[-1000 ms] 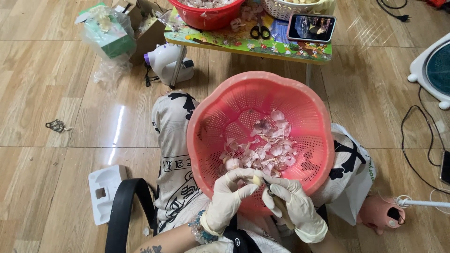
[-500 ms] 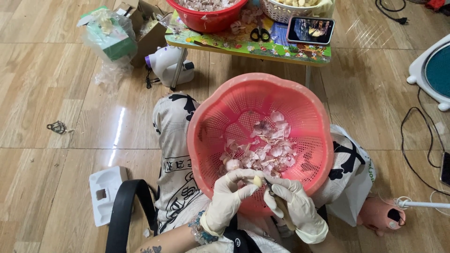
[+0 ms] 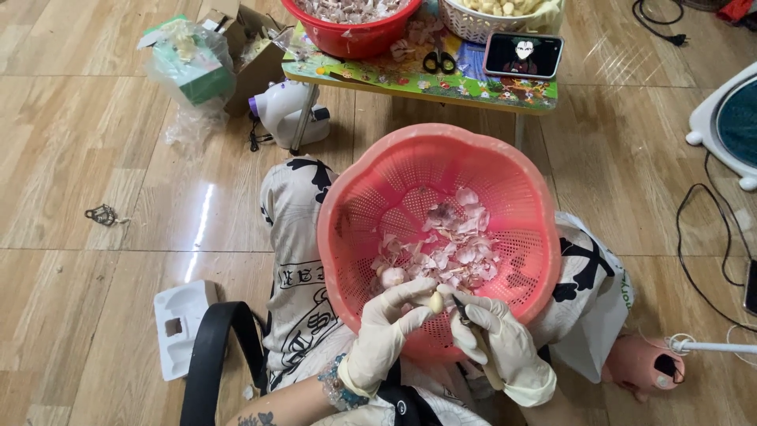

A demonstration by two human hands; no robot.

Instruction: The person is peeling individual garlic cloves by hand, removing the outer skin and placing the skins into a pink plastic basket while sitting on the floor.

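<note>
Gloved left hand [image 3: 388,331] pinches pale garlic clove [image 3: 435,301]; gloved right hand [image 3: 495,341] grips small wooden-handled knife [image 3: 475,341] beside it. Pink perforated plastic basket [image 3: 355,205] holds skins w/ few unpeeled cloves; peeling approx. near done.

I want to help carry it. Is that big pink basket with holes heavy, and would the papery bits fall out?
Probably light: the pink basket is thin perforated plastic, holding only a shallow heap of garlic skins. It looks fairly stiff, keeping its scalloped shape on the person's lap. The skins seem flimsy, so tilting or a draught could likely scatter them.
</note>
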